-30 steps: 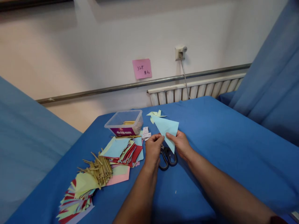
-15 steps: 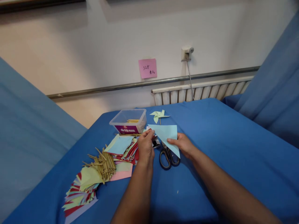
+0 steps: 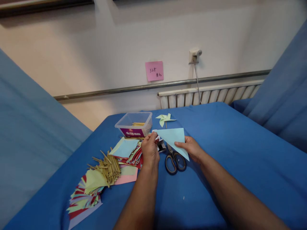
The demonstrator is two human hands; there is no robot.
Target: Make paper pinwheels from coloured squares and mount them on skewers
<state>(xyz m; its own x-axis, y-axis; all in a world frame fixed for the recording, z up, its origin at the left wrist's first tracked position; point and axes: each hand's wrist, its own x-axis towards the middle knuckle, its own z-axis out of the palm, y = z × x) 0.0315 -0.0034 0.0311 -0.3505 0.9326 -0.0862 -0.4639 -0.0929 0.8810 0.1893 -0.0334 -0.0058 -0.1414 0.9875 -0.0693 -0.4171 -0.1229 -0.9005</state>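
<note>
- Left hand [image 3: 150, 147]: pinched on the left corner of the blue paper triangle [image 3: 174, 136].
- Right hand [image 3: 192, 149]: clamped on its right edge, thumb on top.
- Triangle: above the bench [image 3: 235, 153], partly hiding the scissors [image 3: 171, 153].

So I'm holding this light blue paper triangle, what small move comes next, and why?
I'd probably slide the left hand down the slanting lower edge of the light blue paper triangle, pressing lightly: that hand pinches its left corner, the right hand steadies the opposite side, and most of that edge is uncovered.
</note>
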